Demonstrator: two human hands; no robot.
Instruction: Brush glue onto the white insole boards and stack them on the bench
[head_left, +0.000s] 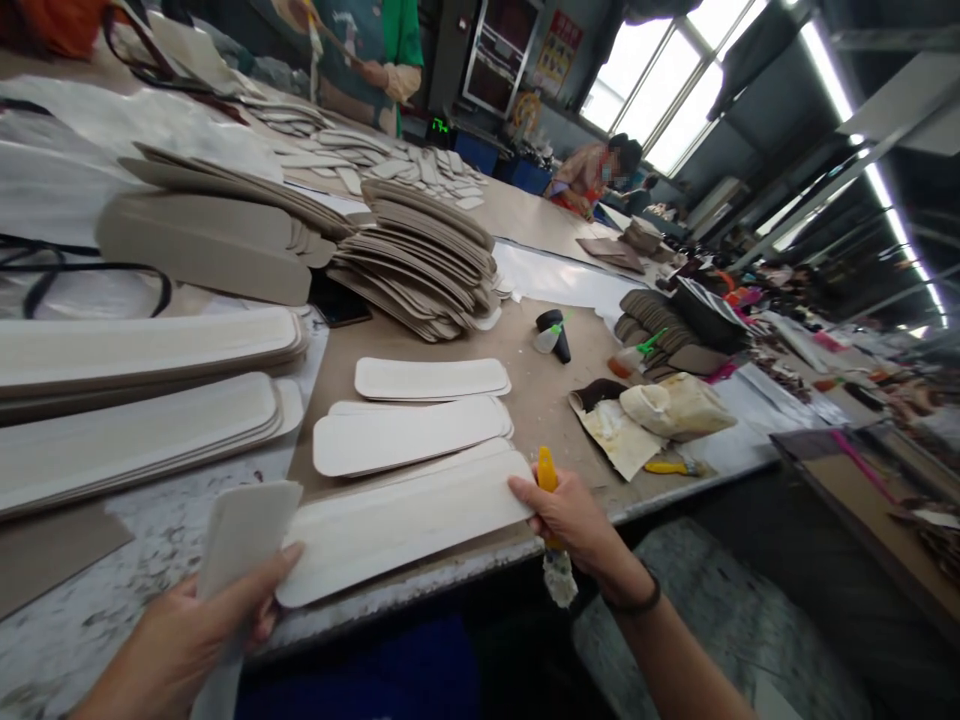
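A long white rounded panel lies at the table's front edge, between my two hands. My left hand is closed around a pale strip that stands up from the fist. Its thumb touches the panel's left end. In my right hand is a brush with a yellow handle, its whitish, caked bristles pointing down past the table edge. The thumb of that hand rests on the panel's right end. Behind the panel lie a small pile of similar white pieces and a shorter white piece.
Stacked white panels fill the left side. Further back stands a tall pile of brown-edged pieces. To the right are a small bottle, a crumpled, stained bag and another yellow brush. Other people work across the tables.
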